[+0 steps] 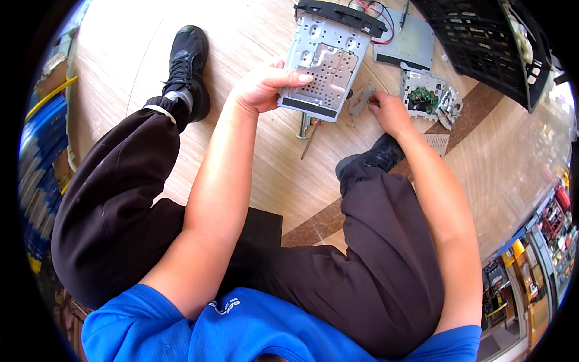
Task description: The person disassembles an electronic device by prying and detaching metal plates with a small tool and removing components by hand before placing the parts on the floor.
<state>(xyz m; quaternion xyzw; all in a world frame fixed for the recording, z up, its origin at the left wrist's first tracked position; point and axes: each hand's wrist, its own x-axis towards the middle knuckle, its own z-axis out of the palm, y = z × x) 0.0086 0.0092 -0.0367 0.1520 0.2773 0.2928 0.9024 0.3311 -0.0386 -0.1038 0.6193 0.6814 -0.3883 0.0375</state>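
Note:
My left hand [268, 86] grips the left edge of a silver metal disc-player unit [325, 69], thumb on top. It has a black front panel at its far end and a perforated plate on its upper face. To the right of it, my right hand [391, 114] reaches low with fingers pinched at the edge of a small grey metal plate [360, 101]. Partly hidden below the unit is a shiny metal tool [303, 127], and a thin screwdriver [310, 140] lies beside it on the floor.
An opened metal chassis with a green circuit board [422, 99] lies right of my right hand. Beyond it are a flat silver case [405, 42] and red and black wires [386, 24]. A black plastic crate [482, 42] stands far right. Blue stacked items [45, 151] line the left.

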